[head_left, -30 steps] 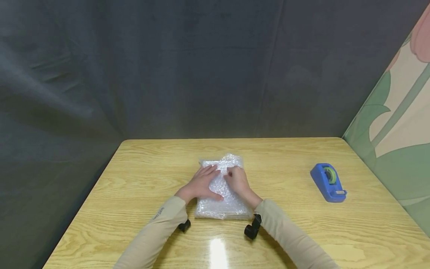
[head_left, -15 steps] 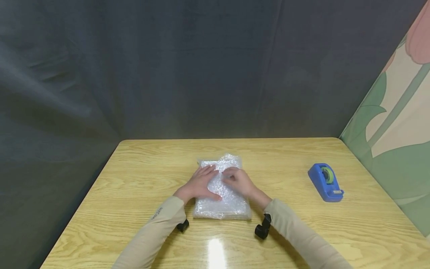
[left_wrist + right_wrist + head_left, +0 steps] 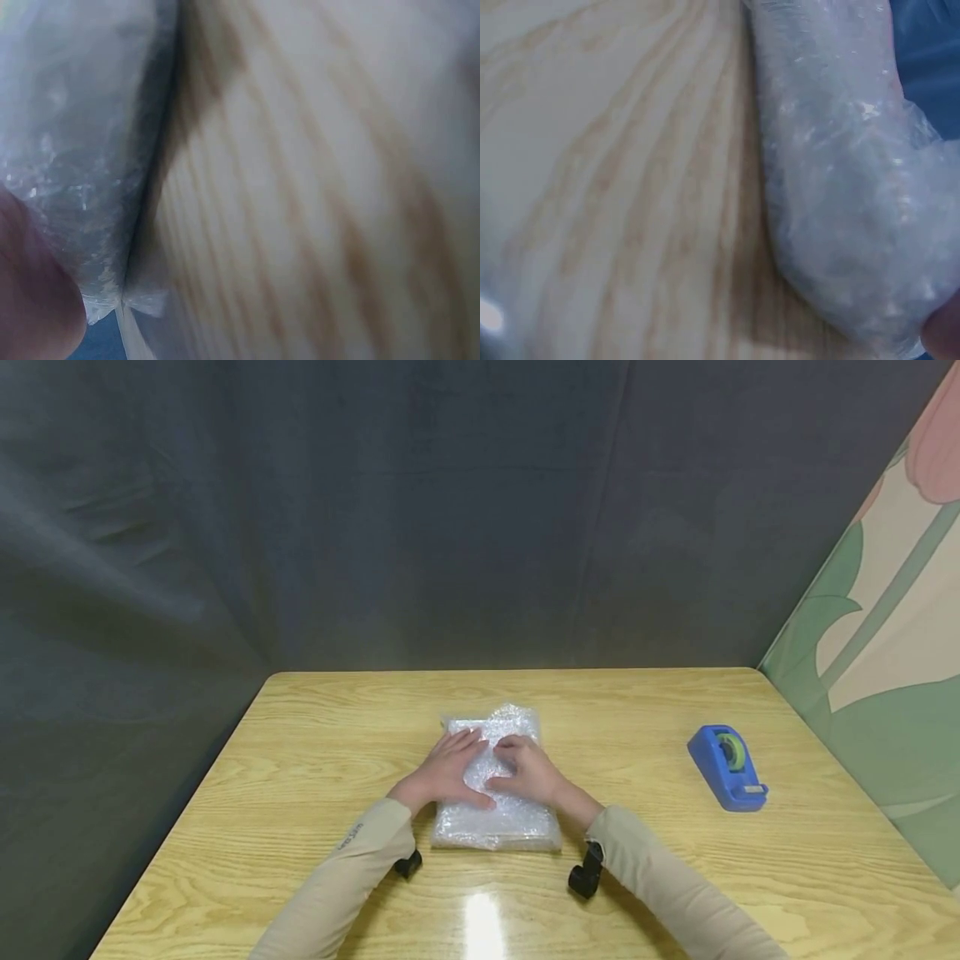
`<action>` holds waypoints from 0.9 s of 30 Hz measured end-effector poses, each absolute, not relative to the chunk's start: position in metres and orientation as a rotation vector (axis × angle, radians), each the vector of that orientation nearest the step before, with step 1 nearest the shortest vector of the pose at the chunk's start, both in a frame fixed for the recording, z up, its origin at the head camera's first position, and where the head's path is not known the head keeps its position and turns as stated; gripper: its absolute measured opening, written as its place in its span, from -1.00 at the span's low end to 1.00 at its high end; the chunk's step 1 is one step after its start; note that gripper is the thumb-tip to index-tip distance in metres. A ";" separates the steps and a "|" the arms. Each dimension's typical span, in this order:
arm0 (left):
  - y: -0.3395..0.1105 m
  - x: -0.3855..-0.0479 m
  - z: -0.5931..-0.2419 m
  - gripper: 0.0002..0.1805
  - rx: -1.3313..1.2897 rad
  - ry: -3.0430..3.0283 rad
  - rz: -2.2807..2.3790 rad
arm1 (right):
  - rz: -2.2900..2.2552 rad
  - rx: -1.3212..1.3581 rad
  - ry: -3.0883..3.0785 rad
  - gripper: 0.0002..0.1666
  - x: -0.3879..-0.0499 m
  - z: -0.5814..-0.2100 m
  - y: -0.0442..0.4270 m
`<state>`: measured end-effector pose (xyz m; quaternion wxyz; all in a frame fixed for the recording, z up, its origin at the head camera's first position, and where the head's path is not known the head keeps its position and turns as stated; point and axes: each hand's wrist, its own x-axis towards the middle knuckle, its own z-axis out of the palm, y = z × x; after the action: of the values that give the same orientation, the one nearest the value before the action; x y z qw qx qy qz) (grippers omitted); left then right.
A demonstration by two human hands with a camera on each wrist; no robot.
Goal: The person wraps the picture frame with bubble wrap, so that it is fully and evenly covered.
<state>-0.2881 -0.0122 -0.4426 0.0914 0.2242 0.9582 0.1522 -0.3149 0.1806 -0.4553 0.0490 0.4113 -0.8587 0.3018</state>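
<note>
A flat package in bubble wrap (image 3: 495, 831) lies near the middle of the table, its loose wrap edge bulging at the far right. My left hand (image 3: 448, 774) rests on its left half, fingers and thumb spread. On the right half, my right hand (image 3: 531, 772) touches the wrap with bent fingers, the thumb held apart and reaching left. No held object shows between them. The left wrist view has the bubble wrap (image 3: 82, 120) beside part of the hand (image 3: 37, 292). In the right wrist view the wrap's rounded side (image 3: 840, 180) appears, with a fingertip (image 3: 945, 334) at the corner.
A blue tape dispenser (image 3: 727, 768) with a greenish tape roll stands at the right of the wooden table (image 3: 315, 760). A dark curtain (image 3: 480, 518) hangs behind and to the left. A flower-patterned panel (image 3: 885, 677) borders the right side.
My right hand has drawn slightly back to the right, and its thumb has come away from the curled fingers. The left hand stays on the package. The view has shifted a little.
</note>
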 end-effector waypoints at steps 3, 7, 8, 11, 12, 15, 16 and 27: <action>-0.013 -0.288 -0.442 0.16 0.661 2.847 0.453 | 0.894 1.254 -2.655 -0.31 -0.315 -0.455 0.181; -0.013 -0.287 -0.441 0.16 0.660 2.851 0.454 | 0.885 1.219 -2.722 -0.20 -0.314 -0.454 0.180; -0.012 -0.287 -0.441 0.16 0.662 2.853 0.456 | 0.880 1.211 -2.737 -0.19 -0.314 -0.454 0.180; -0.011 -0.287 -0.441 0.15 0.665 2.855 0.458 | 0.921 1.226 -2.761 -0.15 -0.316 -0.454 0.183; -0.011 -0.287 -0.442 0.16 0.668 2.858 0.449 | 0.972 1.239 -2.762 -0.15 -0.317 -0.454 0.185; -0.010 -0.289 -0.443 0.16 0.678 2.861 0.448 | 1.165 1.282 -2.740 -0.17 -0.317 -0.450 0.195; -0.009 -0.290 -0.444 0.17 0.684 2.863 0.443 | 1.220 1.292 -2.724 -0.19 -0.316 -0.447 0.198; -0.007 -0.290 -0.444 0.16 0.678 2.867 0.465 | 1.334 0.868 -2.658 -0.11 -0.262 -0.443 0.218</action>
<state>-0.2898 -0.0074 -0.4444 0.0795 0.2266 0.9582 0.1556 -0.2621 0.2181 -0.4430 0.0217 0.2801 -0.8578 0.4305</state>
